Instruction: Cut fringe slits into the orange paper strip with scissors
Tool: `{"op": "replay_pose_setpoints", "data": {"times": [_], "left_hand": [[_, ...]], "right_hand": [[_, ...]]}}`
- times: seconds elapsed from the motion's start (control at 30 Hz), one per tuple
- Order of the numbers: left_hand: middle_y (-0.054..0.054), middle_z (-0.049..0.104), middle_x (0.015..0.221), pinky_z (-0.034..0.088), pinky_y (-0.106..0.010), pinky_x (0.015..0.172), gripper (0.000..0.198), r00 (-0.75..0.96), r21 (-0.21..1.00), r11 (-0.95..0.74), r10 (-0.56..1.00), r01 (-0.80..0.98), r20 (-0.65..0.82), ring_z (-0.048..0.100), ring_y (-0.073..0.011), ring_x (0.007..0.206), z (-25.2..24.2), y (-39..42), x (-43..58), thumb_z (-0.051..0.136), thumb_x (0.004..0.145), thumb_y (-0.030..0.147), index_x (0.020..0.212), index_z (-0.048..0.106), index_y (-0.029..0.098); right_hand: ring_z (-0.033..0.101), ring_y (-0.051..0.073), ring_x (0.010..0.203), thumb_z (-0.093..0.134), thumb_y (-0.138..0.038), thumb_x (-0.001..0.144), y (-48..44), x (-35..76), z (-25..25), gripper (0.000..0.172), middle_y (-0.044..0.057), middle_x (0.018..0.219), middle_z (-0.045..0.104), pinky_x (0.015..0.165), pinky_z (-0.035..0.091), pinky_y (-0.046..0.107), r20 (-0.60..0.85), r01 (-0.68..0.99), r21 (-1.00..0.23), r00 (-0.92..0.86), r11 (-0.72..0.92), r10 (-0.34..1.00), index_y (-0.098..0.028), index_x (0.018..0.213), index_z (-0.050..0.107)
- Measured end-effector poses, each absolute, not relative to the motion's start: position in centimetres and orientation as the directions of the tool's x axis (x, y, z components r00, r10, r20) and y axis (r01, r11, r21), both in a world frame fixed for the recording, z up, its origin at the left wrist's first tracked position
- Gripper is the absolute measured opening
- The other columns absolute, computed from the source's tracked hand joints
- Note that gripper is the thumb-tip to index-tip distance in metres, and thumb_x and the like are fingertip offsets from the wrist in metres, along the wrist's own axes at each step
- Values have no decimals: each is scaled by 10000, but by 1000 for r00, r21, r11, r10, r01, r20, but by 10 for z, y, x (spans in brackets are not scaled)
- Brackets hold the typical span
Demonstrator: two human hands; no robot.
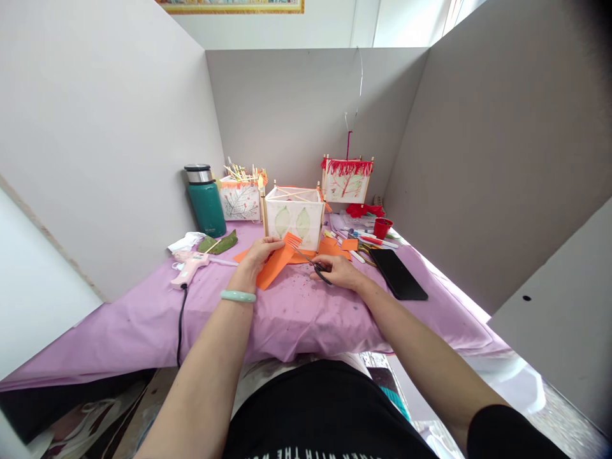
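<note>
My left hand (262,250) is closed on a strip of orange paper (272,269), whose upper end is cut into a fringe of narrow slits. In my right hand (338,270) is a pair of scissors (323,273), fingers wrapped round the dark handles. The scissor blades point up and left to the fringed edge; whether they touch it I cannot tell. Just behind both hands stands a white lantern (295,220) with a wooden stick frame and two green leaf prints. More orange paper (335,248) lies on the cloth behind my right hand.
On the purple cloth (296,325) at left are a pink glue gun (190,268), green leaves (224,243) and a teal bottle (205,203). A black phone (398,274), markers (377,240) and a red cup (382,228) lie right. A red-fringed lantern (347,182) hangs behind; grey panels enclose the table.
</note>
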State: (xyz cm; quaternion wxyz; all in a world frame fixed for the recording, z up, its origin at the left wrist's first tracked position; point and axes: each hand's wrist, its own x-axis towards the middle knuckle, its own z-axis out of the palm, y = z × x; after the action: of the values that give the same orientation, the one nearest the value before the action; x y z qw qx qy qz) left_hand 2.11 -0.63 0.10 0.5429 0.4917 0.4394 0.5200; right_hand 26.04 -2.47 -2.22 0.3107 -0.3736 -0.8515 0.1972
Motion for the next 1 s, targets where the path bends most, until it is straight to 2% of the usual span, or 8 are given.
{"op": "replay_pose_setpoints", "data": {"times": [0.8, 1.0], "left_hand": [[-51, 656, 723, 453, -275, 606, 354, 32, 995, -24, 999, -98, 28, 621, -171, 655, -1, -4, 20, 795, 504, 313, 764, 638, 131], [-44, 650, 702, 439, -263, 587, 348, 50, 994, -16, 999, -104, 21, 603, -153, 622, 3, -8, 22, 800, 491, 310, 737, 631, 130]], "right_hand": [[459, 94, 581, 639, -513, 700, -24, 261, -24, 461, -2, 671, 573, 540, 320, 207, 362, 503, -588, -537, 634, 762, -162, 998, 659], [455, 93, 586, 638, -506, 707, -22, 262, -25, 443, -9, 673, 563, 541, 318, 205, 372, 498, -585, -537, 640, 757, -172, 997, 655]]}}
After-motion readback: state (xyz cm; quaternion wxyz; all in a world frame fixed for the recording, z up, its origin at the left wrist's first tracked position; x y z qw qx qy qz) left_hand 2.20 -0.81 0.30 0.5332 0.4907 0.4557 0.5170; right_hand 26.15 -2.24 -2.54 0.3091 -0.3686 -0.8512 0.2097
